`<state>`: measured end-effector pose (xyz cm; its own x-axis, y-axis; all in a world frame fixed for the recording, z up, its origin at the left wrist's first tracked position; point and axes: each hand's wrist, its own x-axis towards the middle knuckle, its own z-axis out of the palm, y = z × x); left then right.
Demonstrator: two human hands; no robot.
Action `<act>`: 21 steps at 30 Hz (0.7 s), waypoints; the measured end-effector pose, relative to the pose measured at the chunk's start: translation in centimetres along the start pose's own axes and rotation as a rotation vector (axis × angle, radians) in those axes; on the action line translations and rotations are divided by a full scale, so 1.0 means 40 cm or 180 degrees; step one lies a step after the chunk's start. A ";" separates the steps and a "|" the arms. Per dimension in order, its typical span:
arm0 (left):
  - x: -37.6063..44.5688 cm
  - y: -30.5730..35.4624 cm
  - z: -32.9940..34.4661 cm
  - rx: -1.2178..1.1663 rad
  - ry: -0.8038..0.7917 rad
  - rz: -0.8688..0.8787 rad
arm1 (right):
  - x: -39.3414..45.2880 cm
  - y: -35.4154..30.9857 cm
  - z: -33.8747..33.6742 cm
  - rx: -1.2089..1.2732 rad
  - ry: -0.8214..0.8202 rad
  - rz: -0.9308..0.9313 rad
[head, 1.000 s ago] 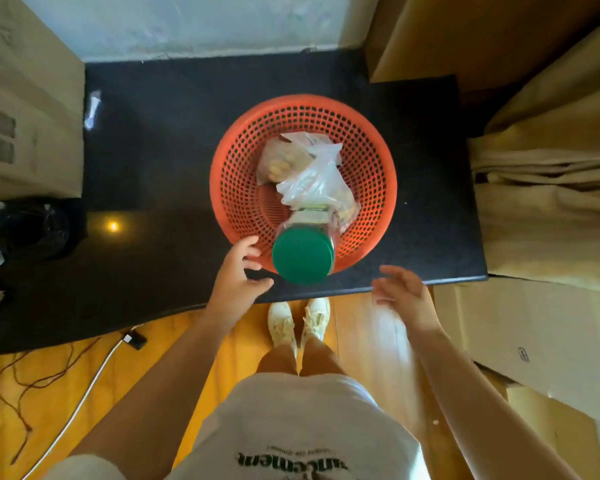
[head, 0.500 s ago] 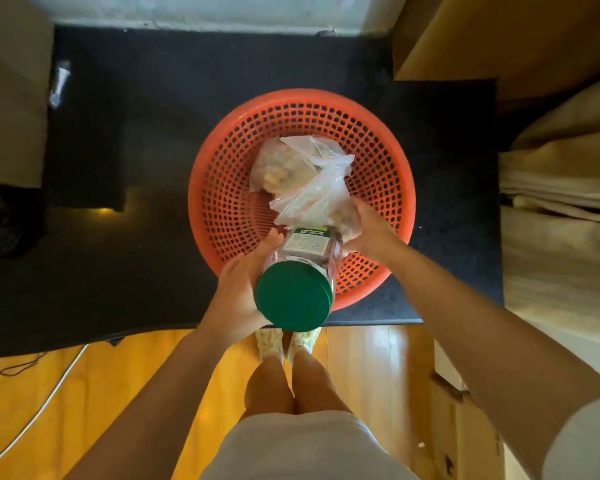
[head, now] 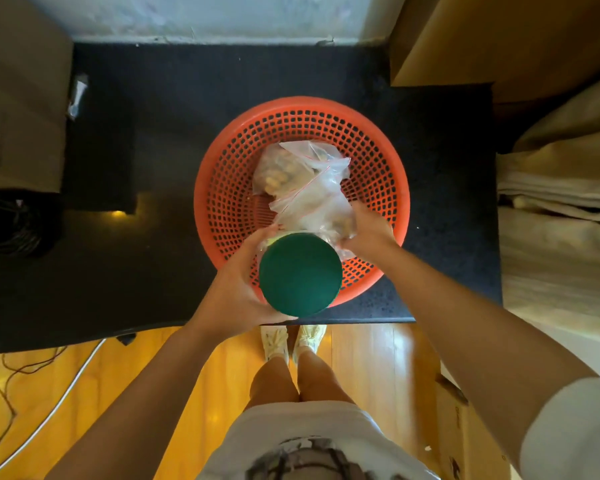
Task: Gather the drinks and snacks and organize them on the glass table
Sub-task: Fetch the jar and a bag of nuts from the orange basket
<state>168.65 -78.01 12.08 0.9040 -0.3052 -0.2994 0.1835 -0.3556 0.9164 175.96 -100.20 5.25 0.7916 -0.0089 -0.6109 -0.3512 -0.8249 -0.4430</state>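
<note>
- An orange perforated plastic basket [head: 381,161] sits on the dark speckled worktop [head: 187,133], toward its 4 o'clock corner
- A clear jar with a green lid [head: 300,274] stands over the basket's 6 o'clock rim, its lid facing the camera
- The left hand [head: 232,289] grips the jar from 9 o'clock; its fingers [head: 260,237] curl round the side and the thumb runs under the lid's 6 o'clock edge
- The right hand [head: 369,230] is at the jar's 2 o'clock, its fingers curled into the clear zip bags of snacks [head: 309,188]; whether it also touches the jar I cannot tell
- The bags lie in the basket's middle, from centre toward 12 o'clock of the jar
- A cardboard box [head: 18,109] stands at the worktop's 9 o'clock, beige fabric [head: 561,216] at its 3 o'clock
- Cables [head: 32,386] trail over the wooden floor [head: 174,358] at 7 o'clock
</note>
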 end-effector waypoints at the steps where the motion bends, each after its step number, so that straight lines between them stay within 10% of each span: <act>1: -0.007 0.016 -0.011 0.0007 0.0093 0.0006 | -0.010 -0.006 -0.004 -0.0089 0.0108 -0.0034; 9: -0.049 0.144 -0.096 -0.1084 0.0643 -0.0175 | -0.226 -0.048 -0.102 0.2432 0.0509 0.0002; 21: -0.071 0.230 -0.149 -0.1190 -0.1016 0.0364 | -0.708 -0.069 0.101 0.5308 0.1686 0.0694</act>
<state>170.08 -75.15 22.96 0.7739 -0.5994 -0.2044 0.2688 0.0186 0.9630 152.47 -95.38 21.13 0.6085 -0.4749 -0.6358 -0.2850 0.6170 -0.7336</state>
